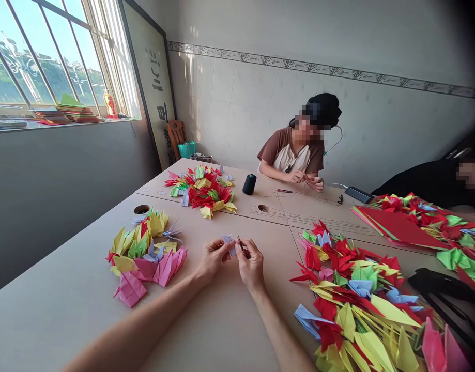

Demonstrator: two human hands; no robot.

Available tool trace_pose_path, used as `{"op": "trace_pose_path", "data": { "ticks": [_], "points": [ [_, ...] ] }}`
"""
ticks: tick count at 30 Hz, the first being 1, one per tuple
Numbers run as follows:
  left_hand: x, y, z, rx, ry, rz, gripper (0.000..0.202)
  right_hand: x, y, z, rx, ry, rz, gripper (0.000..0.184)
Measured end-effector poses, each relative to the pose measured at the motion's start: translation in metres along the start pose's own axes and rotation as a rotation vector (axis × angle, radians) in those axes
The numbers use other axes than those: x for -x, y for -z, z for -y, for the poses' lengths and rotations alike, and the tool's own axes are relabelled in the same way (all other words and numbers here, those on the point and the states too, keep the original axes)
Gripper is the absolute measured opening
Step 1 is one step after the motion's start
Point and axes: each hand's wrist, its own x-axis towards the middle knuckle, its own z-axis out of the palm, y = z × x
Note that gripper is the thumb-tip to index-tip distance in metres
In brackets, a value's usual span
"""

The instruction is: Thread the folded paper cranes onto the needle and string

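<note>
My left hand (213,260) pinches a small lilac origami crane (229,244) at its fingertips, partly hidden by my fingers. My right hand (250,263) is right beside it, holding a thin dark needle (240,243) upright against the paper. Both hands hover above a beige table (229,315). To the left lies a heap of yellow, pink and green paper cranes (144,253). A larger multicoloured heap (357,294) spreads out to the right of my right hand.
Across the table, a co-worker (291,155) works with both hands. A third heap of cranes (200,190) and a black thread spool (249,184) stand beyond my hands. Further right are red paper sheets (400,227), a phone (359,195), and a second person's dark sleeve (419,186).
</note>
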Motion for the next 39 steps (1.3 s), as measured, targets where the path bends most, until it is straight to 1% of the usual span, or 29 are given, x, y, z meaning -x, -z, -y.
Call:
{"op": "trace_pose_path", "data": {
  "ticks": [2, 4, 8, 13, 18, 22, 26, 29, 31, 34, 37, 39],
  "points": [
    [-0.001, 0.001, 0.000, 0.012, -0.004, 0.006, 0.030, 0.000, -0.001, 0.001, -0.008, -0.012, -0.013, 0.022],
    [-0.002, 0.001, 0.000, 0.023, -0.008, 0.002, 0.030, 0.000, -0.002, 0.002, -0.028, -0.054, -0.023, 0.025],
    [-0.004, 0.002, 0.000, 0.045, 0.017, 0.001, 0.031, 0.001, -0.003, 0.003, -0.062, -0.124, -0.008, 0.029],
    [-0.007, 0.004, 0.001, 0.071, 0.082, 0.024, 0.033, 0.000, -0.002, 0.004, -0.048, -0.107, 0.020, 0.029],
    [-0.010, 0.008, 0.001, 0.084, 0.082, 0.016, 0.037, 0.001, -0.002, 0.002, -0.033, -0.093, 0.049, 0.029],
    [-0.009, 0.009, -0.006, 0.047, 0.089, 0.015, 0.039, 0.001, -0.002, 0.000, -0.018, -0.081, 0.041, 0.031],
    [-0.006, 0.009, -0.016, 0.016, 0.101, 0.031, 0.036, 0.002, -0.001, -0.001, -0.009, -0.110, 0.032, 0.034],
    [-0.007, 0.010, -0.024, -0.038, 0.076, 0.025, 0.034, 0.002, -0.002, -0.004, -0.070, -0.144, 0.012, 0.034],
    [-0.011, 0.014, -0.032, -0.068, 0.056, 0.006, 0.033, 0.003, -0.003, -0.005, -0.145, -0.178, -0.029, 0.037],
    [-0.029, 0.025, -0.054, -0.064, 0.018, -0.073, 0.030, 0.003, -0.003, -0.006, -0.273, -0.255, -0.123, 0.041],
    [-0.063, 0.043, -0.081, -0.002, -0.043, -0.269, 0.024, 0.003, -0.002, -0.004, -0.355, -0.306, -0.208, 0.038],
    [-0.090, 0.057, -0.097, -0.042, -0.066, -0.418, 0.016, 0.003, -0.002, -0.002, -0.377, -0.310, -0.220, 0.038]
  ]
}}
